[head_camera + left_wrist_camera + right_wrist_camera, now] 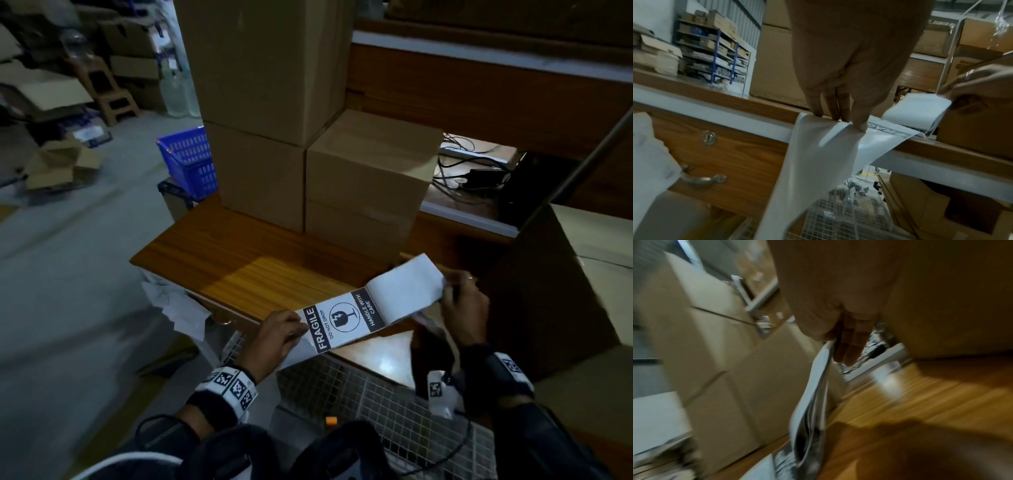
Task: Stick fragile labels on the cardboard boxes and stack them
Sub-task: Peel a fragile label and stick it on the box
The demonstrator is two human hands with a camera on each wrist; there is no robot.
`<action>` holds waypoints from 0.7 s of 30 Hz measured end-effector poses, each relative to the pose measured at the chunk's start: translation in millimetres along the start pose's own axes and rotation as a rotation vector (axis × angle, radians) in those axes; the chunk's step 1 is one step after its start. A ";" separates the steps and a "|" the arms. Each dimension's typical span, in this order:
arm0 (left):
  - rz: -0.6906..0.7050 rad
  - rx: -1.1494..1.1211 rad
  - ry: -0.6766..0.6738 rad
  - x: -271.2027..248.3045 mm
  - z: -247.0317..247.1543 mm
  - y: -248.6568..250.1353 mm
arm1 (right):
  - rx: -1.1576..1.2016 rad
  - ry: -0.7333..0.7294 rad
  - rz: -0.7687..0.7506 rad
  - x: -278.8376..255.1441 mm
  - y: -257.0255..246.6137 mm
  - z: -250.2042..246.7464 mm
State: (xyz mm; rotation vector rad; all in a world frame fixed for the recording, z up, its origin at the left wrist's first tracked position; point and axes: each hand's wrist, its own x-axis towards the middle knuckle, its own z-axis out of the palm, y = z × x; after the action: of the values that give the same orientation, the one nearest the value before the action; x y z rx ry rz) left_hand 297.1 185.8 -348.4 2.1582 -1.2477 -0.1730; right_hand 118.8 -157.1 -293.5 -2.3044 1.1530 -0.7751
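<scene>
1. My left hand (274,337) pinches the near end of the label strip (346,320), by the word FRAGILE; my right hand (462,301) pinches the folded stack of labels (407,286) at the far end.
2. The strip hangs in the air over the near edge of the tabletop (239,260).
3. It looks light, thin and floppy (likely to curl and stick to itself), so I would hold it only by the corners.
4. The cardboard boxes (363,178) stand stacked at the tabletop's far edge, seemingly stiff enough to press against.
</scene>
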 end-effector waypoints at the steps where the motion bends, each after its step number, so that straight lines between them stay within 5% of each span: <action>1: 0.002 0.012 -0.006 -0.3 -0.9 1.0 | -0.001 -0.044 0.036 3.7 8.9 5.6; 5: -0.044 0.040 0.012 0.2 -3.1 9.0 | -0.037 -0.161 0.073 3.5 29.6 21.6; 8: -0.087 0.004 0.044 0.4 -1.3 15.7 | -0.028 -0.075 0.024 -10.6 19.0 21.8; 10: -0.118 0.000 0.062 -0.1 -0.6 19.1 | 0.098 -0.088 -0.142 -36.8 -11.4 24.3; 12: -0.128 0.000 0.075 -0.7 -0.2 20.8 | 0.185 -0.310 -0.375 -72.0 -48.3 32.3; 15: -0.146 -0.011 0.057 -0.4 -3.1 23.4 | -0.012 -0.569 -0.693 -118.7 -85.0 56.6; 21: -0.158 -0.010 0.025 0.7 -11.7 23.4 | -0.171 -0.485 -0.775 -149.7 -94.5 80.0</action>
State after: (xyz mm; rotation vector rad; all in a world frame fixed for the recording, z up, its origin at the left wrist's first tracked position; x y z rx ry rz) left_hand 285.1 182.3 -325.4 2.2433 -1.0603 -0.2173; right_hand 151.4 29.3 -337.7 -2.8759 0.0941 -0.3063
